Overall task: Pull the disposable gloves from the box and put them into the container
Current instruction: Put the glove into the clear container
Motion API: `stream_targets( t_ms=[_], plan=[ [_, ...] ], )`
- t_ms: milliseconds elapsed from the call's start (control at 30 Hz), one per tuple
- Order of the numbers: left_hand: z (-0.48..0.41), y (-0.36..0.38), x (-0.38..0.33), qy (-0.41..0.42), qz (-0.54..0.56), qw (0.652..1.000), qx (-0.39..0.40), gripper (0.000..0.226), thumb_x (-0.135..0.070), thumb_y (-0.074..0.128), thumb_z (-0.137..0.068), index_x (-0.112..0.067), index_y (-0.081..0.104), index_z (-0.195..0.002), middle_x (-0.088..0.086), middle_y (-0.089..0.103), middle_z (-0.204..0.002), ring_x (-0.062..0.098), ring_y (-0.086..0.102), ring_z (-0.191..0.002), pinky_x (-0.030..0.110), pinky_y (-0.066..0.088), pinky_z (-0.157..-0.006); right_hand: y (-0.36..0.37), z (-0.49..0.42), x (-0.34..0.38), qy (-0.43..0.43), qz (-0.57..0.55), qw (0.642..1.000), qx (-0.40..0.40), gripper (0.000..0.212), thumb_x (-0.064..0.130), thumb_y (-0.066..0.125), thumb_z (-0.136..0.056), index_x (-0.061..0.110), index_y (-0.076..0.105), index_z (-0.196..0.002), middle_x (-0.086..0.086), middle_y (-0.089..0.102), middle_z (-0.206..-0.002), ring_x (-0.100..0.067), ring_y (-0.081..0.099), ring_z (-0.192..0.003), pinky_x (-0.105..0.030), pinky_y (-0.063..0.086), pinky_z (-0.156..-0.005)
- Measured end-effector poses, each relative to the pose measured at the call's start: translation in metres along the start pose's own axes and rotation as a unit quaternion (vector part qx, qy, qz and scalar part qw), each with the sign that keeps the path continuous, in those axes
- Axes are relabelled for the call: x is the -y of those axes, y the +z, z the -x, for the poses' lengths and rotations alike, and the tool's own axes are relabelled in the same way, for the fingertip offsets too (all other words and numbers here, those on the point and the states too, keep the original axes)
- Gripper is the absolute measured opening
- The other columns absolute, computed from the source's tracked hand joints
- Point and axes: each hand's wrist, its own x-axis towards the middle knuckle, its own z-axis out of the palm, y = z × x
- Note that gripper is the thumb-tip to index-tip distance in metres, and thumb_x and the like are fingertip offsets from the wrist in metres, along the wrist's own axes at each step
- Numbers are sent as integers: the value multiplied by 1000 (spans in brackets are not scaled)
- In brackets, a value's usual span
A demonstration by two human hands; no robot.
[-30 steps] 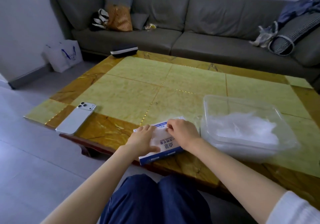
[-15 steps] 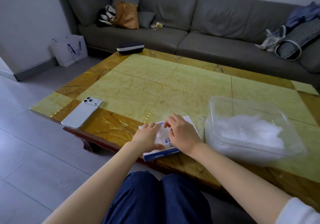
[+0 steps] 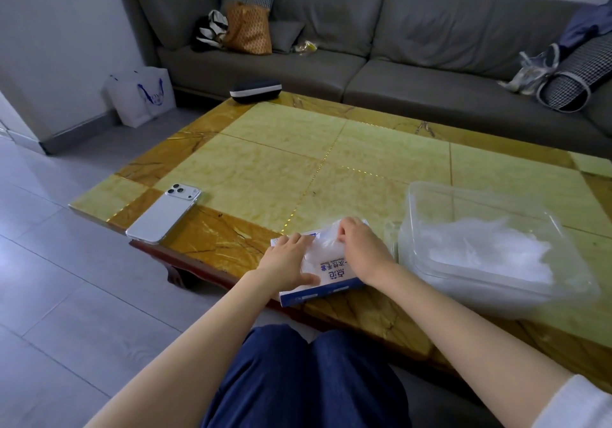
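Observation:
A flat white and blue glove box [image 3: 334, 280] lies at the near edge of the table. My left hand [image 3: 288, 262] presses flat on its left half, fingers spread. My right hand [image 3: 362, 247] pinches a thin clear disposable glove [image 3: 323, 245] that rises out of the box's opening. To the right stands a clear plastic container [image 3: 430, 202] holding a heap of crumpled clear gloves [image 3: 490, 248].
A white phone [image 3: 164, 215] lies face down near the left corner of the yellow marble table [image 3: 298, 169]. A dark case [image 3: 255, 90] sits at the far edge. Behind is a grey sofa [image 3: 414, 60] with bags; a white paper bag [image 3: 140, 94] stands on the floor.
My right hand went from resting on the box to pinching a glove and lifting it partly out. My left hand stays pressed on the box. The camera drifted slightly.

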Motion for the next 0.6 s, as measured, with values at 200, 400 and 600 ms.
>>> stream_targets(
  t_ms=[200,400,600],
  plan=[
    [0,1,1,0,-7,1000,0,87,-45,67,-82,-20,17,-149,0,30,-148,23,28,-135,38,30,-108,-19,-2,-9,150,-165,969,-106,12,7,34,-100,8,43,-91,-8,50,-95,-18,44,-80,-24,32,-66],
    [-1,2,2,1,-2,1000,-4,86,-44,67,-82,-21,18,-149,0,30,-148,22,27,-135,39,29,-109,-18,8,-5,-42,-22,989,-138,29,13,53,-94,1,48,-120,-13,48,-120,-24,46,-113,-26,36,-95],
    [1,2,1,0,3,1000,-6,84,-43,66,-82,-20,20,-148,-1,29,-149,22,26,-136,39,29,-109,-21,4,4,-92,80,986,-111,32,28,58,-92,12,56,-119,-2,55,-115,-19,49,-109,-23,37,-87]
  ],
)
